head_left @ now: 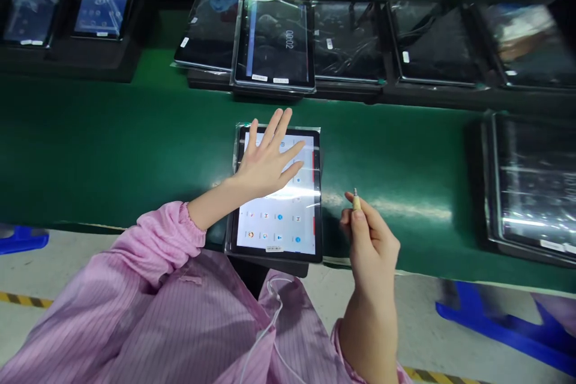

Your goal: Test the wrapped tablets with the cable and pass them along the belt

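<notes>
Bench: green conveyor belt [112, 156] running across the view, grey floor [81, 258] below with yellow-black hazard tape [22, 299], blue plastic pieces [495, 330] on the floor at both sides
Back row: film-wrapped tablets [346, 42] on dark trays along the far side, one lit tablet [274, 42] showing 00:02 sideways
Front tablet: tablet [275, 234] in clear film lying flat on the near belt edge, screen on, app icons showing
Left hand: left hand [265, 162] open, fingers spread over the upper screen, contact cannot be told
Right hand: right hand [369, 246] closed on a small beige plug [356, 201], metal tip up, just beside the tablet
Nearby: another wrapped tablet [531, 186] on the belt at right, well apart
Person: pink striped smock [180, 312], white cable [270, 324] lying across its front
</notes>
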`<state>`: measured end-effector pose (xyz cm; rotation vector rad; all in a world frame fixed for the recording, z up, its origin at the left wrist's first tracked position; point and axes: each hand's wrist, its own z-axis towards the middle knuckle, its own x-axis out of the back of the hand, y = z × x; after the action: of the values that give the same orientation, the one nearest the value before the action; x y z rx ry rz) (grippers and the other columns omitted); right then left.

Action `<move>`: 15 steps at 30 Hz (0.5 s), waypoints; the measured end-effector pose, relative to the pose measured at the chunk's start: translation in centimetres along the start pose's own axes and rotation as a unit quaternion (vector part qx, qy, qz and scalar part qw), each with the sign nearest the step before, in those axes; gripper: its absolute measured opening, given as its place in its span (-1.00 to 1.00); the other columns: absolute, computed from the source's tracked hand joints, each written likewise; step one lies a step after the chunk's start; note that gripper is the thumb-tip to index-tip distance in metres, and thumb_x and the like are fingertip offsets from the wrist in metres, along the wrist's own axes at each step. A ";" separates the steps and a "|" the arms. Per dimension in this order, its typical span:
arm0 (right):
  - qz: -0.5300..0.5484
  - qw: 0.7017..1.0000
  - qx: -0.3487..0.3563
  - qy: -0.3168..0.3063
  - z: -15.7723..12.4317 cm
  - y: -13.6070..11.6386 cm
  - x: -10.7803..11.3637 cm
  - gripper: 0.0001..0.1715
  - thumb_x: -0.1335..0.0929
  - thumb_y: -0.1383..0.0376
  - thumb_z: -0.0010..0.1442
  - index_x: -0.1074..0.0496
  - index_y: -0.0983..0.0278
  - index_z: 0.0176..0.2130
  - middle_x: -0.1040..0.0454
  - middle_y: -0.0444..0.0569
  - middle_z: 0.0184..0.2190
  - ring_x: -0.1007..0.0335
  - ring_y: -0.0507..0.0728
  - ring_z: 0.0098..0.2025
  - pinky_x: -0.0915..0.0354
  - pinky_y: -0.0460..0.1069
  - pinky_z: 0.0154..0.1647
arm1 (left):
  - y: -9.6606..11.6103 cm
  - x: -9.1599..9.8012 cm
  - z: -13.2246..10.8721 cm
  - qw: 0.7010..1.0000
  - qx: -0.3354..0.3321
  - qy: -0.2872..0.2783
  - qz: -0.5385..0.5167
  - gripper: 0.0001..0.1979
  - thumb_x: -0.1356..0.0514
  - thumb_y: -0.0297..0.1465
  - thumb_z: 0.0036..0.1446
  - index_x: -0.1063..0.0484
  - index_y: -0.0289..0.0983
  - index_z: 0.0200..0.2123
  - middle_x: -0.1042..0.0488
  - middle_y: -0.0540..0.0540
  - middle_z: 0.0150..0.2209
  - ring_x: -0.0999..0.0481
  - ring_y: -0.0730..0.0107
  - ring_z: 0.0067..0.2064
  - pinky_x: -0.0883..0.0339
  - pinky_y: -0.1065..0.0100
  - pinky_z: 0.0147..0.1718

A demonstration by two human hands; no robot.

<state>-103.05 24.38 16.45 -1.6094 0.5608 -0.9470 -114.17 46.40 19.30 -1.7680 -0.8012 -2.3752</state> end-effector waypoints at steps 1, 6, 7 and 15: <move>-0.001 1.000 -0.001 -0.004 -0.1 0.0 0.0 -0.51 -0.39 -0.06 0.31 -0.60 0.19 0.04 -0.42 -0.12 -0.45 -0.30 0.05 -0.43 -0.30 0.00 -0.38 | -0.2 0.1 -0.1 1.000 0.003 -0.004 -0.010 -0.55 -0.05 -0.21 0.44 -0.41 -0.21 0.28 0.18 -0.31 0.55 0.25 -0.19 0.55 0.53 -0.31 0.41; 0.095 0.993 -0.059 -0.039 1.4 0.1 -1.2 -0.54 -0.43 -0.13 0.25 -0.60 0.13 -0.09 -0.61 0.02 -0.08 -0.55 0.17 -0.11 -0.47 0.09 -0.10 | -2.4 1.2 -2.8 0.985 0.114 0.029 -0.129 -0.37 -0.01 -0.09 0.44 -0.05 -0.16 0.47 0.27 -0.24 0.56 0.40 -0.11 0.56 0.46 -0.28 0.43; 0.125 0.988 -0.076 -0.052 2.2 0.1 -1.7 -0.53 -0.45 -0.15 0.22 -0.60 0.11 -0.10 -0.60 0.02 0.00 -0.55 0.19 -0.01 -0.47 0.10 -0.03 | -3.1 1.4 -3.3 0.972 0.160 0.046 -0.167 -0.34 0.00 -0.08 0.44 -0.01 -0.18 0.48 0.25 -0.24 0.56 0.37 -0.08 0.56 0.39 -0.23 0.45; 0.216 0.967 -0.094 -0.097 8.6 0.0 -5.6 -0.56 -0.52 -0.17 0.07 -0.51 0.09 -0.30 -0.63 -0.08 -0.17 -0.57 0.14 -0.09 -0.48 0.08 0.04 | -7.0 0.8 -1.8 0.854 0.298 0.084 -0.418 -0.42 -0.07 -0.11 0.39 -0.26 -0.18 0.37 -0.14 -0.11 0.48 -0.02 0.08 0.52 0.10 0.08 0.48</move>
<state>-99.22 33.68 14.45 -1.6338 0.8400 -0.4165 -118.57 51.82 17.14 -1.0284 -2.3189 -2.1692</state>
